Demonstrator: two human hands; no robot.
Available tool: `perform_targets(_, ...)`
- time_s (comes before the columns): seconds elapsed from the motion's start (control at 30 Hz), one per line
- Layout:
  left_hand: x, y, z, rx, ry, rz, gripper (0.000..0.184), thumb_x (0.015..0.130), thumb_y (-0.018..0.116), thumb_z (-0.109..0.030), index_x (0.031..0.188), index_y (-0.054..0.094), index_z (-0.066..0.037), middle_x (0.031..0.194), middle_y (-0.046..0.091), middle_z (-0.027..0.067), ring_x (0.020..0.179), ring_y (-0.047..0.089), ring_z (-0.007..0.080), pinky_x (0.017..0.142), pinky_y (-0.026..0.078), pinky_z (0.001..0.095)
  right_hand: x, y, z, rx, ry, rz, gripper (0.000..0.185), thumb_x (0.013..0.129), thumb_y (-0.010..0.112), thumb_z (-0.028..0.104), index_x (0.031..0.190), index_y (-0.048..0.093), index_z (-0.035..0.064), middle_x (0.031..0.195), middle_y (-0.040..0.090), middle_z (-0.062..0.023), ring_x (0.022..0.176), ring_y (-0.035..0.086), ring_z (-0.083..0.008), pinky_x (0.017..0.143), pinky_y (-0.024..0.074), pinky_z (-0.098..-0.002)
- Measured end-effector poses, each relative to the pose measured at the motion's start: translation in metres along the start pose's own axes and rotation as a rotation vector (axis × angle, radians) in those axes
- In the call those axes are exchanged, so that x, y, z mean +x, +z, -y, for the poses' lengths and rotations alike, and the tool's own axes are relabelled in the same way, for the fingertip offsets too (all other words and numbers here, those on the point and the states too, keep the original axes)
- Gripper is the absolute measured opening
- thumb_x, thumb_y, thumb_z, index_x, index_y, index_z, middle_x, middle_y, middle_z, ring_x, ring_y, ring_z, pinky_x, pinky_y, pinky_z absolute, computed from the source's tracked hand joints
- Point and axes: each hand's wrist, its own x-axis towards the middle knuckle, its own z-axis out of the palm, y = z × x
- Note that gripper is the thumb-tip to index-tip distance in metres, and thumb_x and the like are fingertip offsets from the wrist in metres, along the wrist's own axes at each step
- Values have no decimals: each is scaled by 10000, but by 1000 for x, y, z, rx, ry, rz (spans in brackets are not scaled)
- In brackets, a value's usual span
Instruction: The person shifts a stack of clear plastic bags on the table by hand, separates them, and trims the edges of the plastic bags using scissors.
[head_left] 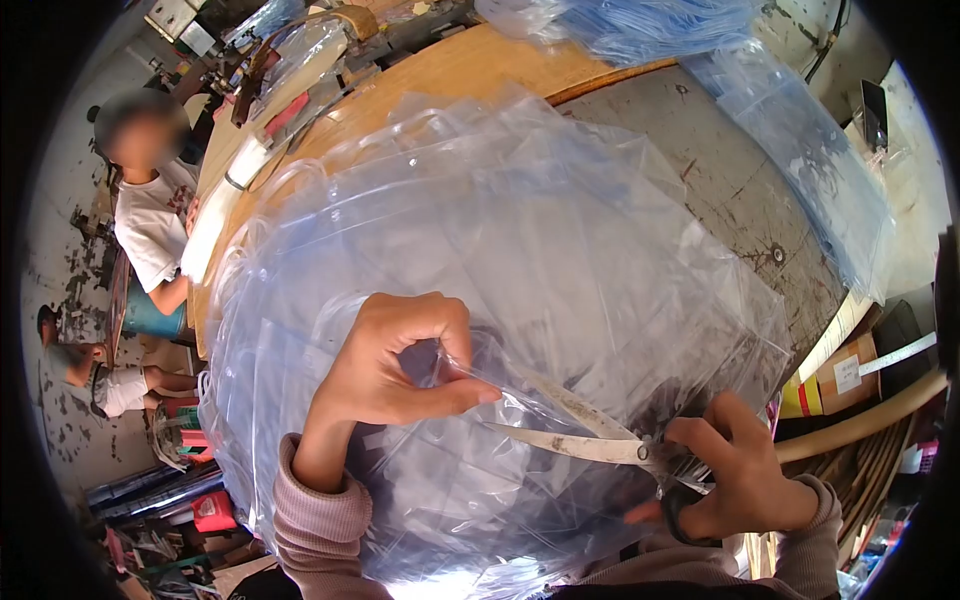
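My left hand point(400, 360) pinches an edge of a clear plastic sheet point(455, 352) between thumb and fingers, a little above the pile. My right hand point(735, 468) grips a pair of scissors point(570, 445) by its dark handles. The scissors' blades are spread and point left toward my left hand, with some of the clear plastic near or between them; I cannot tell whether they touch it. Beneath both hands lies a wide fanned-out pile of clear plastic bags point(480, 230), with looped handles along its left side.
A wooden tabletop point(430, 85) curves behind the pile. Bluish plastic sheets point(650, 30) are stacked at the back, and more point(800, 160) hang at right. A person point(150, 200) sits at far left, another point(115, 380) below. A cardboard box point(845, 375) is at right.
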Motion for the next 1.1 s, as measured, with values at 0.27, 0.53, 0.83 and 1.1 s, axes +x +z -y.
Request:
perform_targets(0.27, -1, -1, 2, -71, -14, 2, 337, 594, 820, -37, 600, 485, -80, 549, 494, 9, 458, 458, 89, 424, 296, 228, 4, 2, 1, -20, 0, 36, 686, 410, 899, 421, 880, 593, 25, 698, 370, -51, 562, 365, -157, 454, 273, -289)
perform_targets(0.53, 0, -1, 2, -53, 11, 8, 344, 587, 831, -50, 603, 489, -85, 550, 499, 8, 457, 462, 93, 420, 299, 230, 6, -3, 2, 88, -2, 85, 596, 492, 862, 376, 916, 636, 23, 686, 358, -70, 550, 376, -177, 439, 282, -291)
perform_targets(0.83, 0, 0, 3, -47, 23, -5, 337, 582, 836, -52, 601, 502, -86, 552, 506, 9, 467, 472, 96, 428, 301, 229, 3, -2, -1, 105, 13, 97, 586, 481, 874, 333, 909, 630, 16, 679, 359, -68, 523, 378, -171, 419, 272, -296)
perform_targets(1.1, 0, 2, 0, -86, 33, -5, 317, 576, 839, -41, 596, 525, -78, 554, 509, 7, 470, 475, 102, 430, 301, 228, 8, -3, 2, 88, 29, 74, 588, 489, 869, 335, 914, 616, 18, 675, 380, -76, 521, 386, -181, 426, 291, -308)
